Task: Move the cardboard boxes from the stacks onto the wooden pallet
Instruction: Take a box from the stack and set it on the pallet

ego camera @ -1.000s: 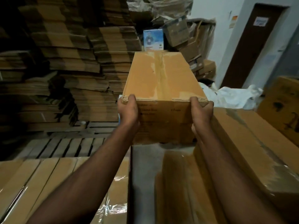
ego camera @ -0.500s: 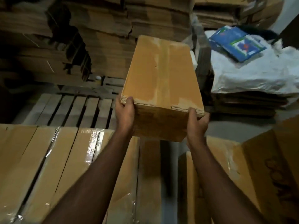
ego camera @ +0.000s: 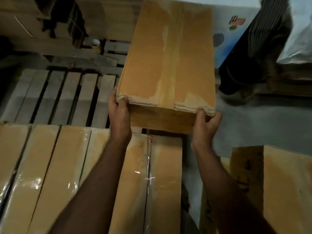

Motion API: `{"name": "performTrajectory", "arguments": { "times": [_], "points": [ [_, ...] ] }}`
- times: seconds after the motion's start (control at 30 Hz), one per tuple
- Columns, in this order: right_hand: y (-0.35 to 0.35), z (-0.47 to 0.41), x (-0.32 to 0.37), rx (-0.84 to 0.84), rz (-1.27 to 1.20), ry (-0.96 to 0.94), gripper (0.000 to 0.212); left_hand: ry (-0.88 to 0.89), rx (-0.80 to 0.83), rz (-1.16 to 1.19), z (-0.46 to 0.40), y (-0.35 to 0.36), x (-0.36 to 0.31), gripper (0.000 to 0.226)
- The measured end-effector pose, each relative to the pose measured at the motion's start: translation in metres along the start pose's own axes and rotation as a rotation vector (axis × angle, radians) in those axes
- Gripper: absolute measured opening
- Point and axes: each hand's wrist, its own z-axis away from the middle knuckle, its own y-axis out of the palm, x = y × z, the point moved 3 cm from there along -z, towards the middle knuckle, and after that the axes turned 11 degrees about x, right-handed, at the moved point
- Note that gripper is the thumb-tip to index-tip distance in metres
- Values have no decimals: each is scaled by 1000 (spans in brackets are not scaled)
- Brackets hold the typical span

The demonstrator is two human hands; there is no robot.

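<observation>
Currently a long cardboard box (ego camera: 167,56) is carried out ahead of the body, long axis pointing away, taped seam up. Left hand (ego camera: 119,114) grips the near left corner, thumb on the top edge and fingers wrapped onto the side; right hand (ego camera: 205,122) clamps the near right corner the same way. Holding both near corners likely keeps a long load level and steerable.

Box hangs in the air, over the right end of the wooden pallet (ego camera: 64,97), whose bare slats show to the left. Not yet set down.

Nearer, a row of film-wrapped boxes (ego camera: 50,166) already lies side by side, long edges touching, across the near part of the pallet. Judgement: the carried box is meant for the open slats beyond that row, kept in the same orientation so the rows pack tight.

Right near: another carton (ego camera: 278,186). Far: stacks of flattened cardboard (ego camera: 55,19), blurred.
</observation>
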Motion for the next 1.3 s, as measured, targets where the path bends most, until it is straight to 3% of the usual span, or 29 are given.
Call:
{"name": "performTrajectory", "arguments": {
  "times": [0.13, 0.37, 0.53, 0.7, 0.83, 1.13, 1.3],
  "points": [
    [24, -34, -39, 66, -32, -4, 50, -22, -64, 36, -43, 3, 40, 47],
    [54, -66, -124, 161, 38, 89, 57, -98, -65, 23, -85, -8, 115, 46],
    [56, -74, -161, 405, 322, 166, 32, -210, 57, -191, -101, -32, 155, 54],
    [37, -70, -182, 443, 444, 246, 26, -226, 128, -511, -82, -27, 177, 48],
    [27, -61, -189, 451, 536, 267, 8, -246, 138, -642, -81, -29, 188, 45],
    [22, -45, -208, 440, 619, 198, 11, -271, 134, -1068, -86, -35, 205, 44],
    [20, -47, -212, 479, 607, 125, 9, -265, 85, -1103, -89, -39, 215, 46]
  ]
}}
